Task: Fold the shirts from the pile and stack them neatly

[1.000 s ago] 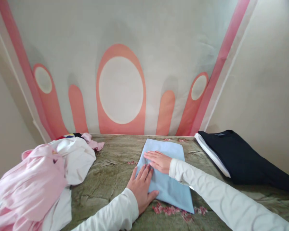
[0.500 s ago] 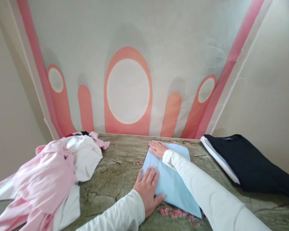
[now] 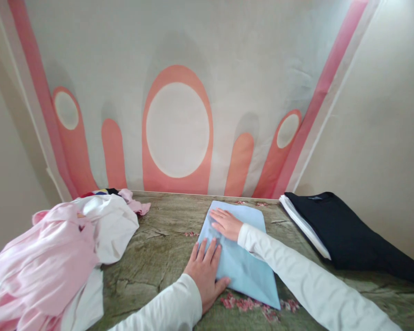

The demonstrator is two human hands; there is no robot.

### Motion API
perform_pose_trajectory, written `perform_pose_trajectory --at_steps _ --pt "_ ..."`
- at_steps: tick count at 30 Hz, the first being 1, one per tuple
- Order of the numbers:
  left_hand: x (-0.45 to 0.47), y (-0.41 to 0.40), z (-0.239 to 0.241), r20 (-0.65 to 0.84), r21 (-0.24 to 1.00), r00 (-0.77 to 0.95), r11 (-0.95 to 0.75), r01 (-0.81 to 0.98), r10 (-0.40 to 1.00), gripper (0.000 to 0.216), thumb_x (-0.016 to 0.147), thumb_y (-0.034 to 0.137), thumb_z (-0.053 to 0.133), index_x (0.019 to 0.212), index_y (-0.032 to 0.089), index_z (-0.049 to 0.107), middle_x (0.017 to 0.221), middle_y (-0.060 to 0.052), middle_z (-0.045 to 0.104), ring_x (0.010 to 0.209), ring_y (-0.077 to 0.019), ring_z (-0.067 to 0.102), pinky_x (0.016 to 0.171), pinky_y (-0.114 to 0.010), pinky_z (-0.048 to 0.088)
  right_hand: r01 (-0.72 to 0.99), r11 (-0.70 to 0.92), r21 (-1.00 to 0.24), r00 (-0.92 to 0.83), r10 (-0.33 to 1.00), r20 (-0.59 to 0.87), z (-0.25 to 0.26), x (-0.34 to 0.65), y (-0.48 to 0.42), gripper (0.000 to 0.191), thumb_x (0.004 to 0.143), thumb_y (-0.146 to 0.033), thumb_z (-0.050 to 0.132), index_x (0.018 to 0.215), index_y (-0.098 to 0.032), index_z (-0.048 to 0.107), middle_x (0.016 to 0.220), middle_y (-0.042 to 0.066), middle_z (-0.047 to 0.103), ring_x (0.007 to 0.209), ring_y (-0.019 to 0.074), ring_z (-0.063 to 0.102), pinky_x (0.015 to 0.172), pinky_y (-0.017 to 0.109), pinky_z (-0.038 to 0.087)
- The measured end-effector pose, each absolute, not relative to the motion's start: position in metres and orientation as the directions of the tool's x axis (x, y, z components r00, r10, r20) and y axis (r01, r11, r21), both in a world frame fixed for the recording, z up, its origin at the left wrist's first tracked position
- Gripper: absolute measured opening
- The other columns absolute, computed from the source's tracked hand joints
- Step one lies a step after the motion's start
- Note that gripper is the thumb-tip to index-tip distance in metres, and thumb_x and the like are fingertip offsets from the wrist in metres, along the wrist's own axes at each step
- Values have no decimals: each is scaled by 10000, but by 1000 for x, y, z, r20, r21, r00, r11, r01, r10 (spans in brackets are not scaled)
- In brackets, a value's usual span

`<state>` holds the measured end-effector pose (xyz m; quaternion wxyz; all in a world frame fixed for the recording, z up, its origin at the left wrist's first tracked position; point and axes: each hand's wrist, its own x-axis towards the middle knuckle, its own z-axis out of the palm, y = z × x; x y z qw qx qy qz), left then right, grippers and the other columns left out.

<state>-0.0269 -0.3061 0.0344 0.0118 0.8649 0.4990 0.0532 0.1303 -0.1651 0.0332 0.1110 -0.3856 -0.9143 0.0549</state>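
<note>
Beneath the flat right hand (image 3: 227, 225) and partly under the splayed left hand (image 3: 204, 275) lies blue cloth (image 3: 247, 273), ungripped

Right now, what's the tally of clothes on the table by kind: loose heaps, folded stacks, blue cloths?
Loose heap: 1
Folded stack, black over white: 1
Blue cloth, touched by the left hand and right hand: 1
Total: 3
Garments within the heap overlap too much to count singly.
</note>
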Motion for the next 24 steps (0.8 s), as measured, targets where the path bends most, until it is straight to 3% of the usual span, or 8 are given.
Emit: perform_pose_trajectory --at_steps 2,5,10,15,20,24 --pt "-26 -306 33 88 66 494 -500 864 865 735 794 651 260 1352 174 289 1425 -103 201 1291 -332 149 1029 -499 151 616 766 -185 -749 642 163 30 144 -189 513 891 -414 279 1345 -175 294 1408 41 275 1299 194 170 1049 390 165" --pt "-25 -306 32 98 54 494 -501 864 864 733 792 650 269 1352 177 290 1427 -99 195 1289 -331 156 1021 -491 174 632 757 -168 -739 653 165 26 173 -196 516 892 -436 273 1348 -196 287 1406 50 277 1287 197 211 1046 404 165" --pt "-25 -306 31 90 17 501 -504 863 861 746 787 661 253 1352 174 287 1433 -92 179 1290 -337 144 1017 -498 181 805 573 -152 -551 818 165 13 220 -143 534 880 -478 282 1331 -198 330 1392 52 305 1286 199 220 1051 397 139" --pt "-25 -303 32 65 2 497 -498 867 865 750 791 655 250 1357 164 275 1436 -94 160 1292 -346 128 1019 -505 176 912 284 -297 -225 950 218 -2 251 -99 482 885 -411 287 1254 -147 452 1346 77 383 1261 195 283 1046 370 172" --pt "-22 -312 42 64 35 515 -517 855 855 720 810 640 220 1351 171 287 1428 -95 191 1297 -322 134 1036 -510 126 910 200 -364 -104 958 268 -3 275 -98 510 899 -302 155 1277 -70 407 1308 138 420 1225 194 351 1026 369 237" --pt "-5 -331 45 97 78 653 -660 747 751 628 816 621 272 1342 279 284 1434 -13 187 1307 -266 138 1055 -494 62 882 275 -382 -155 936 316 1 284 -124 468 864 -284 273 1291 -136 396 1341 84 387 1258 188 294 1032 384 237"
